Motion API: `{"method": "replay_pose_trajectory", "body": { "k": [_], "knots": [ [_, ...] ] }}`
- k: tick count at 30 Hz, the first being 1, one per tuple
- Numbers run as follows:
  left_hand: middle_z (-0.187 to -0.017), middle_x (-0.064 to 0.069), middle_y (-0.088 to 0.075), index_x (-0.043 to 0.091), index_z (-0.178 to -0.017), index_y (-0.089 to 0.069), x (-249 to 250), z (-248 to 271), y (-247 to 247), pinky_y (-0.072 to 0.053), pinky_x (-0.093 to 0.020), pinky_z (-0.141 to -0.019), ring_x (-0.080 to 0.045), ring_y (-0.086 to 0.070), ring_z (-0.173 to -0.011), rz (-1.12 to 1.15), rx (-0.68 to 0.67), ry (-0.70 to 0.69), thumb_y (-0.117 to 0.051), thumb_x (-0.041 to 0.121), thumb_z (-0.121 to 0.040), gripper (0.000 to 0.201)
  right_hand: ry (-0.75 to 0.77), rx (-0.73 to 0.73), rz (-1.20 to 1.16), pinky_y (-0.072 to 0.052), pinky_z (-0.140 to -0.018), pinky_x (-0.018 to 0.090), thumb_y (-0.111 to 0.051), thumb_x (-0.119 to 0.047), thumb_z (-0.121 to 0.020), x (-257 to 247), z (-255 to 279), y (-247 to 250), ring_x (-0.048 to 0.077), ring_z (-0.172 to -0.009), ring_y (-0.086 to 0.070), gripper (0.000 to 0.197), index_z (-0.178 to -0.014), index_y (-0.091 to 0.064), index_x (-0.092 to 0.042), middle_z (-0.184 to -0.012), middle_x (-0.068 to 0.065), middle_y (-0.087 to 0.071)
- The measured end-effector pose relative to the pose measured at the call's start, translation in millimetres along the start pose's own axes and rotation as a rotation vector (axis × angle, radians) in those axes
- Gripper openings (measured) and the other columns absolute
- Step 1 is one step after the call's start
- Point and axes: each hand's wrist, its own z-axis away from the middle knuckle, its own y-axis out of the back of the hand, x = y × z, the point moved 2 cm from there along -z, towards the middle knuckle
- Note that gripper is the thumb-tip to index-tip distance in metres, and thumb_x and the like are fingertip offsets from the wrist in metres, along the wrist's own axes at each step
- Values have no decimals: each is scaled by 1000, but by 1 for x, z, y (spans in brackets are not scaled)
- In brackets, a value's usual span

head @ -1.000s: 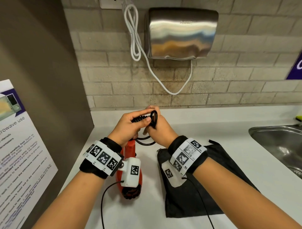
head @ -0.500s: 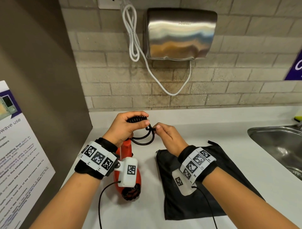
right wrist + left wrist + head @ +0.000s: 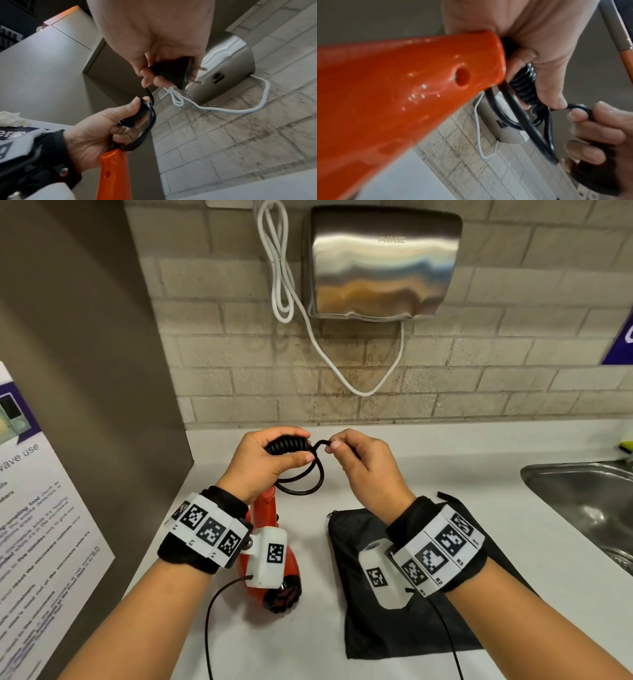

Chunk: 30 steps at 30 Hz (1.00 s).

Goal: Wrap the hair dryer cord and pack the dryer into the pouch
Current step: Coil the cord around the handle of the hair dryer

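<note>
The orange hair dryer (image 3: 270, 518) hangs handle-up below my left hand (image 3: 270, 457), its black nozzle end near the counter. My left hand grips the black ribbed cord collar (image 3: 287, 444) at the handle's end, with loops of black cord (image 3: 308, 484) hanging under it. In the left wrist view the orange handle (image 3: 402, 88) fills the frame beside the collar (image 3: 524, 86). My right hand (image 3: 356, 460) pinches the cord's end and holds the black plug (image 3: 173, 75), prongs pointing out. The black pouch (image 3: 373, 611) lies flat on the counter under my right wrist.
A steel hand dryer (image 3: 380, 261) with a white cable (image 3: 284, 278) hangs on the brick wall. A steel sink (image 3: 589, 508) sits at the right. A brown panel with a poster (image 3: 41, 525) stands close on the left. The white counter (image 3: 445, 460) runs to the wall.
My right hand came off the bundle, swung right with the cord end, then rose level with my left hand. The left hand keeps its grip on the collar and loops.
</note>
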Motion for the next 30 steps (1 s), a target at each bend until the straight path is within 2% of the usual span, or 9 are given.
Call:
{"method": "replay_pose_trajectory", "body": {
  "k": [3,5,8,12,16,20,23,27,30],
  "knots": [
    [-83,6,-68,25,-83,-67,-6,-3,5,-47,-9,-73,1,-63,-75,7,49,0,-72,-2,-69,31,22,-155,154,-43,-82,32,-47,-13,-93,-5,5,-2,15,-87,-51,20,-103,-64,-13,-77,-12,-58],
    [-80,9,-68,25,-82,-67,-7,-2,6,-46,-8,-68,3,-63,-72,12,69,5,-72,-2,-70,30,42,-206,270,-40,-87,33,-48,-14,-92,-6,7,-2,21,-94,-45,24,-111,-62,-16,-93,-6,-66],
    [-82,3,-65,15,-90,-66,-1,0,2,-40,-3,-52,7,-58,-59,13,58,-6,-68,-2,-74,24,47,-216,205,-37,-71,12,-49,-9,-91,-7,4,0,1,-75,-49,24,-112,-62,-11,-88,-5,-63],
    [-63,15,-64,5,-101,-63,4,4,-6,-34,-1,-44,8,-51,-43,18,32,-21,-62,-3,-80,23,31,-179,127,-35,-58,7,-51,-8,-90,-7,-1,-3,-3,-52,-49,21,-109,-61,-8,-83,-10,-56],
    [-60,14,-62,-2,-108,-60,5,6,-12,-33,1,-44,8,-50,-42,27,2,-23,-56,-4,-84,24,41,-128,131,-37,-60,7,-51,-7,-90,-9,-3,-6,1,-55,-50,21,-109,-60,-7,-90,-6,-57],
    [-56,18,-63,-2,-110,-59,9,9,-12,-35,1,-45,9,-51,-43,5,-36,-26,-56,-6,-83,27,55,-123,118,-36,-63,2,-51,-6,-90,-9,-1,-8,-17,-65,-50,20,-108,-59,-5,-92,-5,-56],
    [-56,20,-65,5,-112,-55,14,11,-10,-36,0,-45,9,-54,-45,30,-95,-11,-57,-13,-79,37,46,-116,72,-38,-65,4,-51,-7,-90,-12,1,-9,-9,-68,-53,20,-107,-60,-6,-88,-6,-59],
    [-56,19,-66,6,-111,-56,15,11,-10,-36,0,-44,9,-54,-45,44,-89,-9,-59,-13,-76,40,34,-105,42,-38,-55,7,-49,-4,-90,-15,2,-10,-6,-58,-54,19,-104,-61,-6,-70,-22,-51],
    [-57,14,-65,1,-109,-59,13,11,-9,-36,0,-44,9,-53,-43,47,-37,-19,-60,-12,-77,35,3,-109,29,-44,-50,17,-50,-9,-91,-20,4,-13,8,-53,-54,16,-105,-59,-9,-74,-18,-53]
  ]
}}
